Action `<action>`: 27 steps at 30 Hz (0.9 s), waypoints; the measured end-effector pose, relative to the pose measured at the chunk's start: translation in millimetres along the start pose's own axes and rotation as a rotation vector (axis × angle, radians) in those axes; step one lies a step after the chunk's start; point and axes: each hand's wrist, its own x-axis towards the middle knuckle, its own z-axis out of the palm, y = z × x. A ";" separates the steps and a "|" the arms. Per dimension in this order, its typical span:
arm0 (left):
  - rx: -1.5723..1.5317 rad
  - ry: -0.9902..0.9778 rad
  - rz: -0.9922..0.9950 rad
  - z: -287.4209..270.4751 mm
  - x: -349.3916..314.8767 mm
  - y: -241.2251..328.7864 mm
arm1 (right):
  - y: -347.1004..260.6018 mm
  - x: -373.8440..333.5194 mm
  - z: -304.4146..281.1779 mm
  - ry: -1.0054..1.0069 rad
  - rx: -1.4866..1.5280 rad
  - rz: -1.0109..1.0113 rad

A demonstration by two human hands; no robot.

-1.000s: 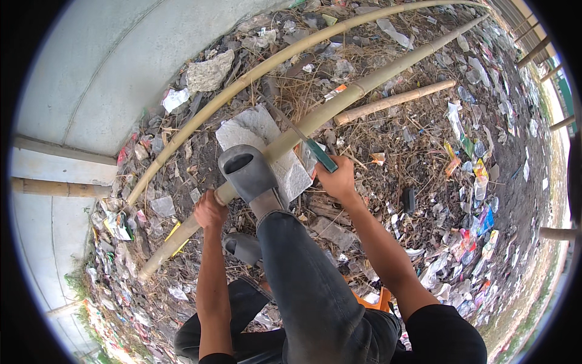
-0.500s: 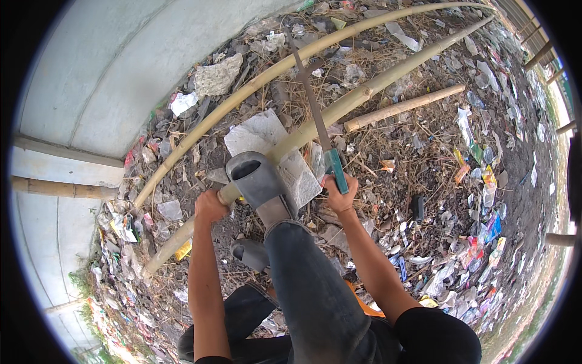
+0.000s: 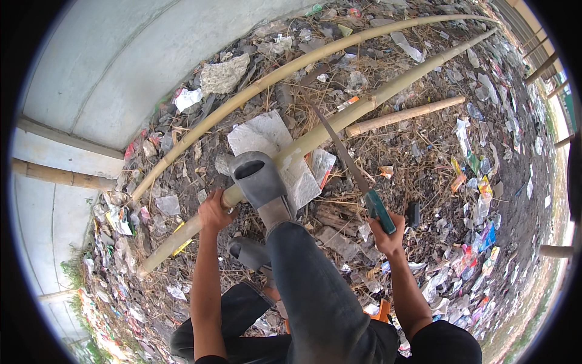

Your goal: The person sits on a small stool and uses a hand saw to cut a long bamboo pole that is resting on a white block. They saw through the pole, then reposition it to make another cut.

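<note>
My right hand is closed around the green handle of a hand saw. The saw's long dark blade slants up and left, its far part at the bamboo pole; whether its teeth touch the pole I cannot tell. My left hand grips this thick pole near its lower left end. Between my hands, my foot in a grey slide sandal presses on the pole. Beneath the pole lies a pale, rough concrete slab. My other sandal is on the ground.
A second, curved bamboo pole lies beyond, and a short bamboo piece to the right. A rock sits near the grey wall. Plastic litter and dry straw cover the ground. Something orange shows beside my leg.
My right hand has drawn the saw down and right, so its blade reaches less far past the pole. My left hand still holds the pole, its fingers slightly shifted.
</note>
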 end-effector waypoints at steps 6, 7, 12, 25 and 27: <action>0.137 -0.197 -0.243 -2.0 11.7 8.1 | -33.3 3.1 6.8 -0.116 0.036 -0.051; 0.136 -0.232 -0.243 -4.1 16.6 8.3 | -39.2 2.4 13.0 -0.078 0.055 0.018; 0.038 -0.319 -0.172 -11.9 34.0 -8.6 | -47.5 7.5 22.8 -0.029 0.028 0.005; -0.036 -0.439 -0.134 2.9 60.5 -41.1 | -48.4 -7.7 25.1 -0.025 0.015 0.059; -0.047 -0.457 -0.144 2.0 61.2 -42.6 | -51.9 -9.3 24.5 -0.051 -0.013 0.066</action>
